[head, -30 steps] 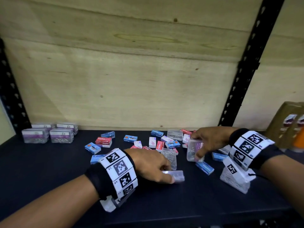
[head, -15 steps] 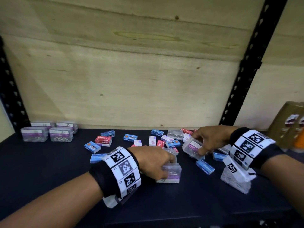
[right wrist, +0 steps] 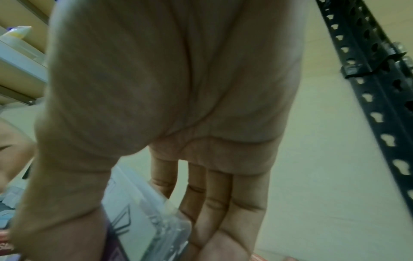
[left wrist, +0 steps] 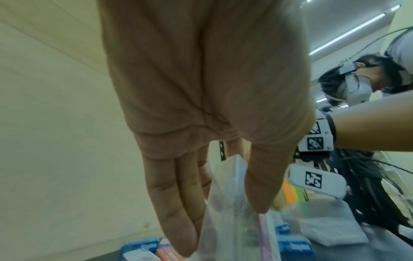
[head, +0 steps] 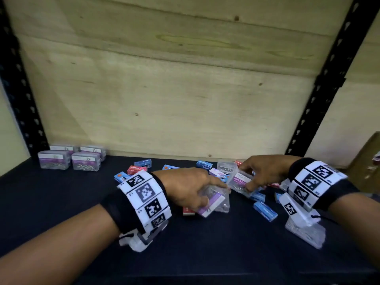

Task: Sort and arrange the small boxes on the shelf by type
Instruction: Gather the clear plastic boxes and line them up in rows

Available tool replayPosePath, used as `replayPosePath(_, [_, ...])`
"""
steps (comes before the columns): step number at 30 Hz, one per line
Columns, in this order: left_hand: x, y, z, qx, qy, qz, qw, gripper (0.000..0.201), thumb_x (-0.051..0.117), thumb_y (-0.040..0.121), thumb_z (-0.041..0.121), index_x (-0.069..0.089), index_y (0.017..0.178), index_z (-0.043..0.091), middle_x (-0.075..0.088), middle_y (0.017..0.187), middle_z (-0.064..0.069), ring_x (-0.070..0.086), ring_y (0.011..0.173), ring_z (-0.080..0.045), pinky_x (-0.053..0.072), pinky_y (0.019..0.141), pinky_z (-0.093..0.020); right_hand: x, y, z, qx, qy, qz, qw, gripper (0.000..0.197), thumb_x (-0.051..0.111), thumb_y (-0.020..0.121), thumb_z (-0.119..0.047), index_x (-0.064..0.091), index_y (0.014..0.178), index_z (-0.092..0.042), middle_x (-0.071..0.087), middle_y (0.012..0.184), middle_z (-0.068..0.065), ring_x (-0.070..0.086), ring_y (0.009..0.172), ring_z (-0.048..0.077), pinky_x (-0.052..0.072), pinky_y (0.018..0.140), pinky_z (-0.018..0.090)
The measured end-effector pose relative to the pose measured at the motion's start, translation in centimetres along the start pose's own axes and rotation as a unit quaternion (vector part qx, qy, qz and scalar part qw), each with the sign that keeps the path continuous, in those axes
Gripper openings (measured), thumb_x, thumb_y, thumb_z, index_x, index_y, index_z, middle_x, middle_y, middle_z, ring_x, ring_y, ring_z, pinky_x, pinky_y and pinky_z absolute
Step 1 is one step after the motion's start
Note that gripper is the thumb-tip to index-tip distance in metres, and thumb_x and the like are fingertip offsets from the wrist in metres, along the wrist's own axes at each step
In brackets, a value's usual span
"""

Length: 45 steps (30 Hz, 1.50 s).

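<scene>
My left hand (head: 192, 189) grips a clear paper-clip box (head: 216, 201) with a purple-and-white label, tilted just above the dark shelf (head: 61, 202). In the left wrist view the same clear box (left wrist: 232, 211) sits between thumb and fingers. My right hand (head: 261, 174) holds a second clear paper-clip box (head: 239, 182) lifted over the pile; the right wrist view shows that box (right wrist: 143, 217) pinched between thumb and fingers. Small blue, red and white staple boxes (head: 205, 167) lie scattered under and behind both hands. Several clear boxes (head: 72, 159) stand grouped at the back left.
A loose blue staple box (head: 265, 210) lies at the front right of the pile. Another clear box (head: 306, 233) rests under my right wrist. Black slotted uprights (head: 329, 79) flank a plywood back wall. Brown packages (head: 370, 159) stand at the far right.
My left hand has lifted its clear box off the shelf and tilted it. My right hand has raised its box and moved it left toward the other.
</scene>
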State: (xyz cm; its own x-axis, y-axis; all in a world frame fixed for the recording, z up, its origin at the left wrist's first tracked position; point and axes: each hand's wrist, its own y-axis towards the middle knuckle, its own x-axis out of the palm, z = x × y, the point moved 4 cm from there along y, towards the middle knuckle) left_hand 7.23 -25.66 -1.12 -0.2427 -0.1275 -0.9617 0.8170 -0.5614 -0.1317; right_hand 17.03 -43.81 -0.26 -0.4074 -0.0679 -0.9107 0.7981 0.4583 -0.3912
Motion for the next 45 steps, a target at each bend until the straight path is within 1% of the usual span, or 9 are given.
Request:
replayPosePath(3, [-1.4, -1.7, -2.1, -0.041, -0.026, 0.013, 0.999, 0.058, 0.055, 0.097, 0.025, 0.033, 0.149, 0.037, 0.059, 0.119, -0.006, 0.057, 0.103, -0.020, 0.047, 0.090, -0.030, -0.5, 1.1, -1.9, -0.017, -0.013, 0.000, 1.000, 0.023, 0.077, 0.078, -0.028, 0.068, 0.098, -0.023, 0.075, 0.093, -0.001, 0.071, 0.088, 0.025, 0.055, 0.083, 0.040])
replayPosePath(6, [-2.7, -3.8, -5.1, -0.081, -0.051, 0.043, 0.994, 0.053, 0.057, 0.097, 0.030, 0.035, 0.145, 0.037, 0.054, 0.125, 0.003, 0.054, 0.094, -0.012, 0.046, 0.082, -0.027, -0.9, 2.4, -4.5, -0.043, -0.006, -0.010, 0.999, 0.019, 0.075, 0.082, -0.024, 0.067, 0.100, -0.023, 0.075, 0.083, -0.008, 0.071, 0.077, 0.015, 0.055, 0.076, 0.035])
replayPosePath(10, [-3.5, -6.5, -9.4, -0.128, -0.102, 0.087, 0.983, 0.040, 0.059, 0.096, 0.033, 0.039, 0.130, 0.035, 0.061, 0.113, 0.008, 0.055, 0.077, -0.003, 0.043, 0.066, -0.023, -1.6, 4.5, -8.3, -0.075, -0.025, 0.003, 0.997, 0.026, 0.074, 0.083, -0.029, 0.067, 0.107, -0.024, 0.073, 0.099, -0.007, 0.069, 0.091, 0.014, 0.054, 0.087, 0.034])
replayPosePath(16, [-2.9, -12.1, -16.9, -0.232, -0.173, 0.125, 0.949, 0.036, 0.067, 0.090, 0.029, 0.045, 0.119, 0.028, 0.065, 0.107, 0.008, 0.064, 0.095, -0.015, 0.053, 0.086, -0.035, -2.1, 8.4, -15.6, -0.135, -0.034, -0.009, 0.990, 0.017, 0.073, 0.085, -0.031, 0.062, 0.097, -0.031, 0.069, 0.094, -0.010, 0.067, 0.086, 0.012, 0.051, 0.074, 0.027])
replayPosePath(23, [-0.7, -19.1, -24.5, -0.342, -0.216, 0.138, 0.904, 0.033, 0.068, 0.090, 0.030, 0.046, 0.115, 0.026, 0.063, 0.100, 0.007, 0.057, 0.084, -0.009, 0.045, 0.074, -0.021, -1.3, 13.0, -25.0, -0.203, -0.076, 0.038, 0.975, 0.022, 0.072, 0.084, -0.036, 0.061, 0.100, -0.026, 0.067, 0.100, -0.004, 0.062, 0.091, 0.018, 0.052, 0.086, 0.035])
replayPosePath(29, [0.9, -23.5, -28.8, -0.386, -0.235, 0.117, 0.884, 0.031, 0.063, 0.093, 0.032, 0.044, 0.115, 0.023, 0.070, 0.108, -0.002, 0.062, 0.101, -0.021, 0.047, 0.092, -0.036, 0.1, 15.4, -32.1, -0.244, -0.128, 0.031, 0.961, 0.027, 0.074, 0.084, -0.040, 0.057, 0.082, -0.018, 0.055, 0.074, -0.004, 0.049, 0.064, 0.016, 0.038, 0.058, 0.029])
replayPosePath(33, [1.2, -25.1, -30.3, -0.409, -0.193, 0.123, 0.883, 0.030, 0.060, 0.095, 0.033, 0.045, 0.118, 0.021, 0.063, 0.112, 0.003, 0.060, 0.105, -0.018, 0.046, 0.088, -0.027, 0.7, 16.3, -34.4, -0.244, -0.154, 0.002, 0.957, 0.032, 0.074, 0.084, -0.039, 0.055, 0.079, -0.014, 0.051, 0.071, 0.001, 0.047, 0.063, 0.019, 0.037, 0.058, 0.030])
replayPosePath(37, [1.1, -26.5, -32.0, -0.434, -0.144, 0.113, 0.882, 0.026, 0.058, 0.095, 0.040, 0.046, 0.114, 0.028, 0.062, 0.116, 0.009, 0.059, 0.104, -0.013, 0.047, 0.095, -0.035, 1.0, 16.8, -35.4, -0.233, -0.167, 0.002, 0.958, 0.027, 0.070, 0.088, -0.037, 0.058, 0.082, -0.014, 0.055, 0.073, -0.001, 0.051, 0.063, 0.018, 0.037, 0.055, 0.027])
replayPosePath(45, [1.0, -27.0, -32.8, -0.456, -0.102, 0.078, 0.880, 0.031, 0.050, 0.097, 0.047, 0.034, 0.121, 0.036, 0.068, 0.108, 0.005, 0.064, 0.091, -0.017, 0.051, 0.088, -0.036, 1.6, 17.1, -35.8, -0.217, -0.153, -0.011, 0.964, 0.030, 0.064, 0.092, -0.044, 0.057, 0.085, -0.015, 0.059, 0.077, -0.002, 0.056, 0.067, 0.016, 0.042, 0.058, 0.029])
